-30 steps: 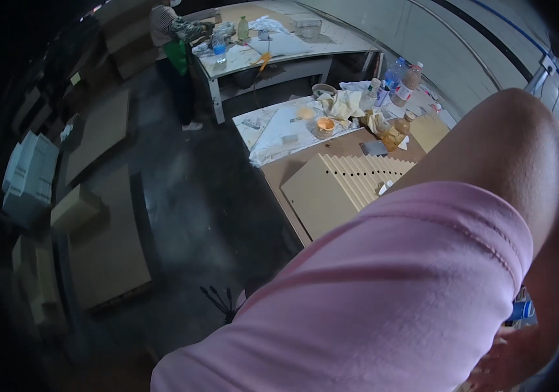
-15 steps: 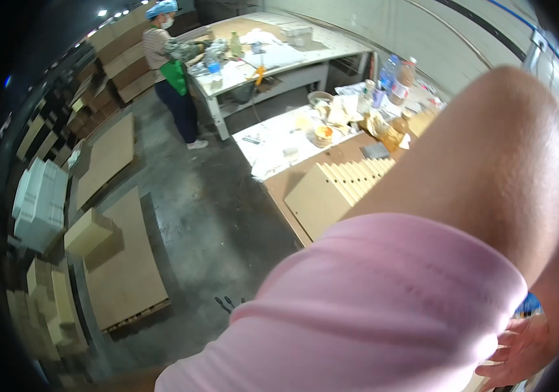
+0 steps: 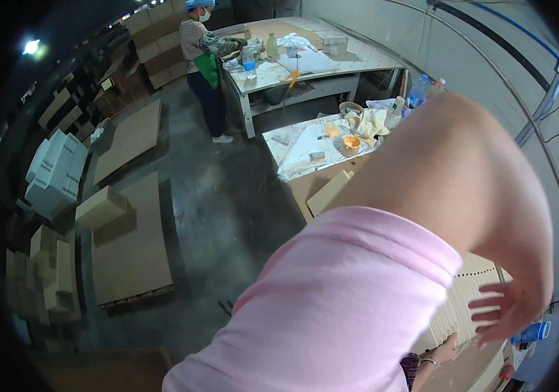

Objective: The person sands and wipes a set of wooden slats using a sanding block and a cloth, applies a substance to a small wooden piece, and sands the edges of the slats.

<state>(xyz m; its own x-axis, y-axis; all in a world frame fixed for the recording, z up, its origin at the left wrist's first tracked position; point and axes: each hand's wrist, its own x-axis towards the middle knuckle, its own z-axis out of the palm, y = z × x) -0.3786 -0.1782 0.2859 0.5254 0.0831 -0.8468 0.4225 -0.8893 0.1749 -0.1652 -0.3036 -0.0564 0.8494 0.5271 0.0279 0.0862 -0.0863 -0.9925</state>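
My left arm in a pink sleeve [image 3: 351, 287] crosses much of the view, its elbow bent high. Beyond the bend my left hand [image 3: 505, 310] hangs open with nothing in it, fingers spread toward a pale ribbed panel [image 3: 459, 304]. A hand with a bracelet [image 3: 446, 351] touches that panel's lower part, beside dark patterned cloth [image 3: 410, 366]. Whose hand this is I cannot tell. Fingertips [image 3: 507, 372] show further right, their owner also unclear. My right hand cannot be picked out for certain. A blue container [image 3: 531, 332] lies just past my left hand.
A bench [image 3: 279, 173] bears an orange-filled tub [image 3: 351, 145], crumpled cloths and bottles. Behind it a masked person [image 3: 204, 65] in a green apron works at a white table [image 3: 243, 98]. Flat boards [image 3: 132, 242] and a white stack [image 3: 57, 173] are on the floor at left.
The view has shifted, and more of the ribbed panel shows. My left hand has come further into sight, with its fingers still spread. The bracelet hand now appears at the lower edge.
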